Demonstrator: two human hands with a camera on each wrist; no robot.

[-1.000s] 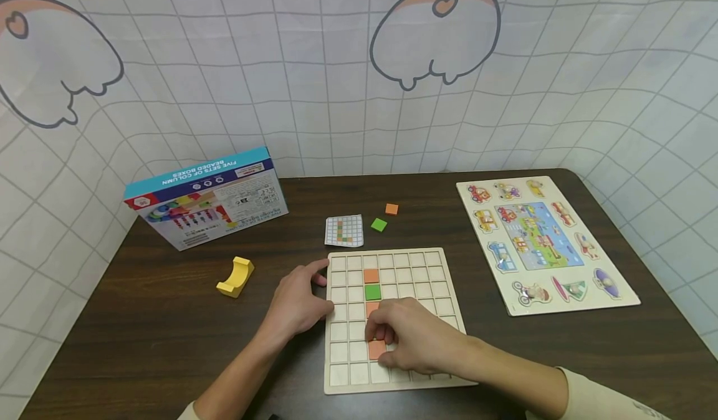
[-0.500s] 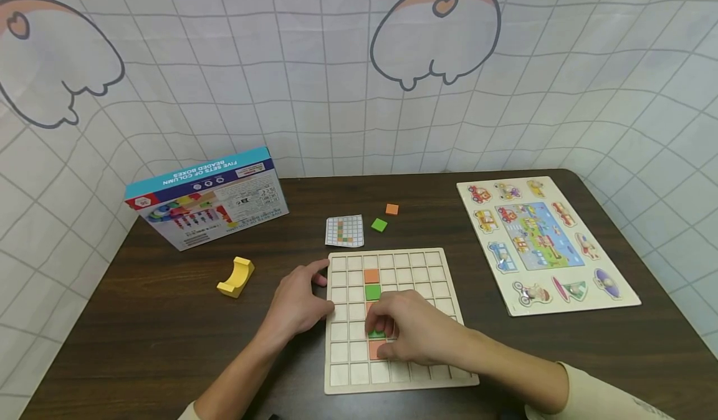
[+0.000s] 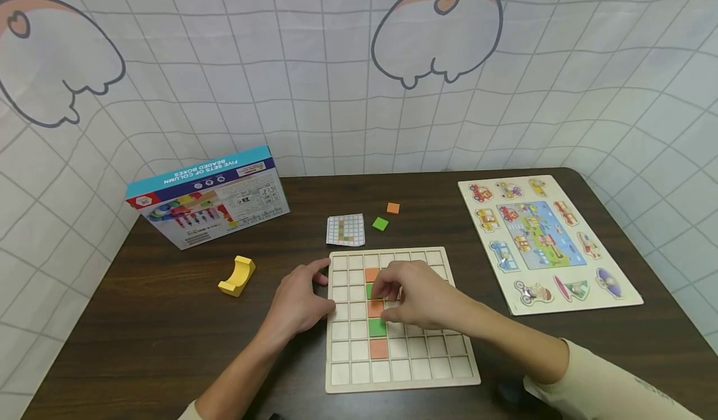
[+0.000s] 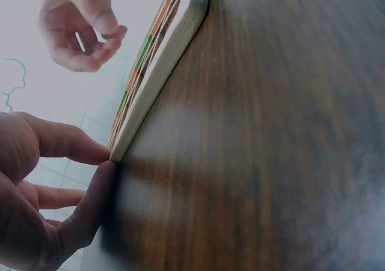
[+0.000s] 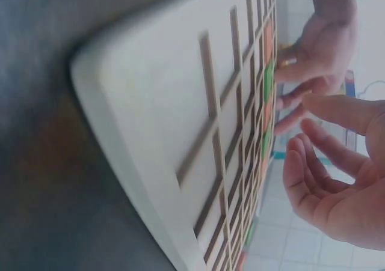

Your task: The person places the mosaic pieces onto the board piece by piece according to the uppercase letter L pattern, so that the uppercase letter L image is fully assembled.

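A pale wooden grid board lies on the dark table. Down one of its columns run orange and green square tiles, among them a green tile and an orange tile nearer the front. My left hand rests at the board's left side, thumb and a fingertip touching its edge. Over the tile column is my right hand, fingers loosely bent, partly covering the upper green tile. In the right wrist view, nothing shows between the right hand's fingers, which are raised above the board.
Behind the board lie a small pattern card, a loose green tile and a loose orange tile. A yellow curved block and an upright cardboard box stand to the left. The picture puzzle board is at the right.
My right hand has moved away from me along the tile column, uncovering the lower green and orange tiles in their cells. The left hand has stayed at the board's edge.
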